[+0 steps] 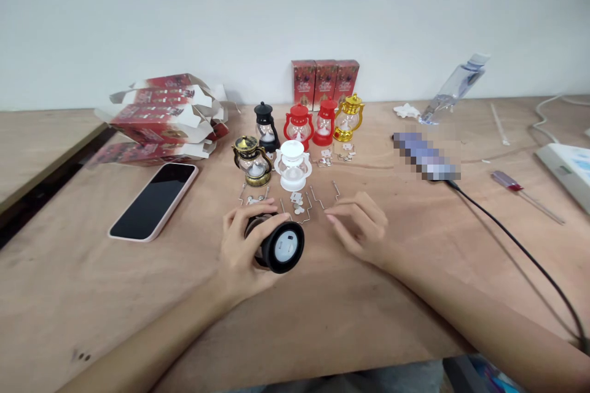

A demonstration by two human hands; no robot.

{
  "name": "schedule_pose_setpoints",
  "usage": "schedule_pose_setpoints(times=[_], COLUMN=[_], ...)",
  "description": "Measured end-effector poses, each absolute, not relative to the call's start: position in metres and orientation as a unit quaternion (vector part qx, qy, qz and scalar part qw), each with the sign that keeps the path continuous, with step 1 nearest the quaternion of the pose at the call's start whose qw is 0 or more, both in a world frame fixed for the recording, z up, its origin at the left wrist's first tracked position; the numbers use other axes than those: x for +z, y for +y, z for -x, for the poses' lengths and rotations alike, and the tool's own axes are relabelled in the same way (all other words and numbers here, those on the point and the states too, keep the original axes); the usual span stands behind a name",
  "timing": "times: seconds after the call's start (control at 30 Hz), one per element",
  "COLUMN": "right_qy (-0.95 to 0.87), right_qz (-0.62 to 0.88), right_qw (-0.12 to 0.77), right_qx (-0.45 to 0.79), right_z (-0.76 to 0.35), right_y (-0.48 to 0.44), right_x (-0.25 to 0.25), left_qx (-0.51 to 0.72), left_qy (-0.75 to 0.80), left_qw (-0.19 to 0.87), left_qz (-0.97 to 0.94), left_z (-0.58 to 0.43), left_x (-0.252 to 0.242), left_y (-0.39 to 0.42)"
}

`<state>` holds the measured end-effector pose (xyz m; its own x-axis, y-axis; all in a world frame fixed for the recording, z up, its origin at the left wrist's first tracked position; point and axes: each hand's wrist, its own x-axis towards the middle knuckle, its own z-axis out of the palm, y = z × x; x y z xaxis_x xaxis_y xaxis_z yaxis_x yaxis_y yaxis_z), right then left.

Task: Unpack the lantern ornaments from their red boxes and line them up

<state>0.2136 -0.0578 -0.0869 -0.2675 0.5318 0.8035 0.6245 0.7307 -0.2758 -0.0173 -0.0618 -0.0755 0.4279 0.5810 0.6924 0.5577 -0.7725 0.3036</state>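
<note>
Toward the middle of the tabletop's near edge, the left hand point(243, 247) is wrapped around a black lantern point(279, 245) that lies on its side, its round base with a pale panel turned toward the camera. Just to the right, the right hand point(360, 228) is released and holds nothing, its fingers loosely curved with the tips low over the tabletop point(322, 319), close to a bent wire handle point(319, 199). Small metal parts point(297, 203) lie between the two hands and the lanterns beyond. Next out stand a bronze lantern point(252, 161) and a white lantern point(293, 165), side by side and upright. A pink-cased phone point(154, 199) lies face up toward the left edge. Behind comes a row of a second black lantern point(266, 128), two red lanterns point(311, 124) and a gold lantern point(349, 117). A black cable point(520, 245) runs toward the near right corner, with a red-handled screwdriver point(507, 181) toward the right edge. Flattened cartons point(166, 116) are stacked toward the far left, and three red boxes point(325, 81) stand upright at the far edge, against the wall.
</note>
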Motion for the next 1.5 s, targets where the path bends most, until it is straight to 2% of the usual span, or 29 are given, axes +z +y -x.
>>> schedule_pose_setpoints(times=[0.27,0.5,0.6,0.73,0.87,0.97,1.07,1.3,1.5], right_qy=[-0.835,-0.887,-0.877,-0.801,-0.755,-0.756,-0.775,-0.803,-0.818], right_qz=[0.279,0.231,0.239,0.338,0.502,0.535,0.500,0.346,0.322], right_qw=[0.471,0.397,0.416,0.492,0.423,0.377,0.387,0.484,0.476], right_qx=[-0.056,-0.055,-0.007,0.034,-0.007,-0.007,-0.006,0.027,-0.013], right_z=[-0.193,-0.193,-0.192,-0.199,-0.213,-0.218,-0.215,-0.188,-0.184], right_y=[-0.074,-0.069,-0.069,-0.063,-0.048,-0.041,-0.045,-0.077,-0.082], right_x=[-0.089,-0.090,-0.092,-0.094,-0.098,-0.101,-0.100,-0.085,-0.086], left_qx=[0.354,0.349,0.354,0.355,0.355,0.356,0.361,0.349,0.335], left_qy=[0.320,0.308,0.317,0.356,0.374,0.368,0.366,0.345,0.311], left_qw=[-0.045,-0.038,-0.027,-0.019,-0.018,-0.020,-0.020,-0.032,-0.065], left_qz=[-0.878,-0.884,-0.880,-0.864,-0.857,-0.859,-0.857,-0.871,-0.887], left_z=[0.015,0.012,0.012,0.015,0.016,0.015,0.014,0.013,0.009], left_x=[-0.083,-0.086,-0.085,-0.082,-0.081,-0.081,-0.082,-0.081,-0.077], left_y=[-0.061,-0.061,-0.060,-0.058,-0.058,-0.058,-0.058,-0.060,-0.062])
